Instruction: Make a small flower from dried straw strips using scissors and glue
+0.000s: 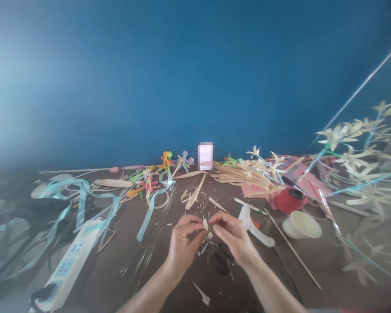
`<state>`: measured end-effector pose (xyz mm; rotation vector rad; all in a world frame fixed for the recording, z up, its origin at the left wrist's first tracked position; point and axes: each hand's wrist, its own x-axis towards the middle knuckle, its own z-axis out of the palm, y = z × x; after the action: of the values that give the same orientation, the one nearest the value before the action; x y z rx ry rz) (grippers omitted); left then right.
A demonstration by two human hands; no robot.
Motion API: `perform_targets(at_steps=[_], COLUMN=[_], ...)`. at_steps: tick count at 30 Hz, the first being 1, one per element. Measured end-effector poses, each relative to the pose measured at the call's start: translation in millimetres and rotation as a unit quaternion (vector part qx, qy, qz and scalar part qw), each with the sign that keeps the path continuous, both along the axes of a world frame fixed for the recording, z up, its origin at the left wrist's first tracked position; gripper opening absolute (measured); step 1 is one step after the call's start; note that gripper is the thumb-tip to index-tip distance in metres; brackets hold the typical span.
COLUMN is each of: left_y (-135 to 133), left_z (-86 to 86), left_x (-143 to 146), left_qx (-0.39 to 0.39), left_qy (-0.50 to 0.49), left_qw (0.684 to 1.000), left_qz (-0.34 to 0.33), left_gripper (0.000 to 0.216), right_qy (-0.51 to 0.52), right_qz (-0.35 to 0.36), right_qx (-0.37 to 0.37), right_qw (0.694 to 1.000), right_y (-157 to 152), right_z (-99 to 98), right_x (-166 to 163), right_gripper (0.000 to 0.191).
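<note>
My left hand (183, 241) and my right hand (232, 237) meet above the middle of the dark table (117, 269). Both pinch a small pale straw piece (206, 224) between thumb and fingertips. Black scissors (219, 257) lie on the table just under my hands. A white glue gun (252, 224) lies right of my right hand. Thin wires (150, 248) lie left of my left hand.
A white power strip (68, 267) and light blue ribbons (81, 204) lie at the left. A red spool (290, 200), a white cup (301, 224) and a thin stick (293, 250) are at the right. Straw strips (244, 174) and straw flowers (361, 156) fill the back right.
</note>
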<state>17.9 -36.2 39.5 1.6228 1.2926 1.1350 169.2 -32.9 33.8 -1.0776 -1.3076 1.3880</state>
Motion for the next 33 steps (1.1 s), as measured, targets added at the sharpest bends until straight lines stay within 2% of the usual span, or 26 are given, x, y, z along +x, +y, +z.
perform_targets(at_steps=[3, 8, 20, 26, 28, 30, 33], left_y=[0.8, 0.8, -1.4, -8.1, -10.0, -9.9, -5.3], left_z=[-2.0, -2.6, -2.1, -8.8, -14.9, -22.1, -30.7], left_x=[-0.7, 0.5, 0.6, -0.7, -2.1, -4.9, -12.4], left_qx=[0.025, 0.040, 0.038, 0.028, 0.002, -0.059, -0.159], left_qy=[0.029, 0.045, 0.052, 0.056, 0.040, 0.003, -0.079], left_qw=[0.999, 0.997, 0.993, 0.987, 0.991, 0.996, 0.984], left_qz=[-0.021, -0.056, -0.103, -0.146, -0.125, -0.070, 0.021], left_gripper=[0.010, 0.011, 0.016, 0.016, 0.013, 0.011, 0.017], right_qy=[0.011, -0.033, 0.043, 0.091, 0.088, 0.069, -0.012], right_qz=[0.039, 0.055, 0.064, 0.063, 0.055, 0.035, -0.007], right_qx=[-0.036, -0.037, -0.141, -0.210, -0.214, -0.201, -0.127], right_qw=[0.999, 0.997, 0.987, 0.971, 0.971, 0.977, 0.992], right_y=[2.5, 8.0, 8.5, 0.9, 0.2, 1.8, 9.4], right_z=[10.1, 16.2, 2.5, -16.1, -22.7, -27.4, -30.4], right_x=[4.5, 4.9, 0.8, -0.6, 1.4, 4.4, 7.2], right_gripper=[0.016, 0.021, 0.023, 0.025, 0.026, 0.029, 0.029])
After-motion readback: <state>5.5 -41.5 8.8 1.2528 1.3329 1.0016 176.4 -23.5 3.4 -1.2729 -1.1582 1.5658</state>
